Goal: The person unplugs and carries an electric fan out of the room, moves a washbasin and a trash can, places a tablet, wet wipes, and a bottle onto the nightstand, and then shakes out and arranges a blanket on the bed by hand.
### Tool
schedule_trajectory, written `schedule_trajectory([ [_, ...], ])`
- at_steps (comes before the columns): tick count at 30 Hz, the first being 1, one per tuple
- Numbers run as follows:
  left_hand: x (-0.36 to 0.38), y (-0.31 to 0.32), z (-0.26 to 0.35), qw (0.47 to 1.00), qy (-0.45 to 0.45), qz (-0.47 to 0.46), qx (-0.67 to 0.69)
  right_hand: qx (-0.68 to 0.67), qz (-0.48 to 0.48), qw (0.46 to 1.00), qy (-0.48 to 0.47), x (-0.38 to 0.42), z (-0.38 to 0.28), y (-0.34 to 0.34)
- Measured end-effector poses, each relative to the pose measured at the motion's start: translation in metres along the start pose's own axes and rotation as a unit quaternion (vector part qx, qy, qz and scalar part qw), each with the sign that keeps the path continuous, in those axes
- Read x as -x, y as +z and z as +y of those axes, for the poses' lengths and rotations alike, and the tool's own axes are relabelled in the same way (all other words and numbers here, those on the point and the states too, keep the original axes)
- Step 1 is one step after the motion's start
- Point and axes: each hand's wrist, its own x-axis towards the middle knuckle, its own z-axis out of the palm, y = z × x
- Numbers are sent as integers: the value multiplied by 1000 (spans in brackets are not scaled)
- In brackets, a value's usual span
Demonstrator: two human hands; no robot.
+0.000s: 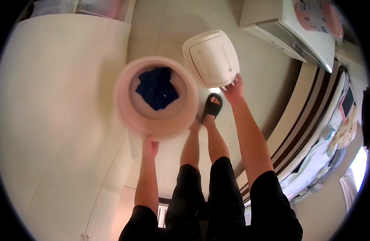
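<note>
A round pinkish bin [126, 116] is in front of me on the left, with a dark blue cloth [157, 88] lying at its bottom. My left hand [151, 146] grips the bin's near rim, its fingers closed there. To the right, my right hand [234, 90] holds the lower right edge of a cream, rounded-square lidded container [215, 58], fingers wrapped under the edge. The container is beside the bin, close to its right rim.
A large white cabinet [60, 112] fills the left side. Tiled floor [152, 24] shows between it and a white drawer unit [269, 36] at upper right. A bed with clothes [313, 160] stands right. My slippered foot [212, 105] is below the container.
</note>
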Motion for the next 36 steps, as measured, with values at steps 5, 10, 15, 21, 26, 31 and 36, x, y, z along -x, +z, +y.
schedule_trajectory([
  [5, -45, -20, 1, 1000, -10, 2, 7, -22, 2, 999, -37, 23, -26, -1],
  [10, -85, 14, -9, 999, -19, 4, 45, -55, 60, 994, -71, 29, -49, -87],
  [15, -145, 36, -39, 996, -20, 7, 82, -10, 146, 979, -141, 60, -50, -183],
  [21, -188, 68, -55, 994, -23, 5, 102, -99, 177, 971, -123, 75, -4, -308],
  [26, -218, 78, -70, 993, -24, -8, 115, 276, 149, 937, -154, 78, 48, -348],
  [31, -235, 78, -85, 992, -25, -26, 120, 475, 111, 858, -158, 91, 70, -333],
  [36, -239, 87, -90, 990, -35, -13, 134, 485, 117, 854, -148, 100, 81, -294],
])
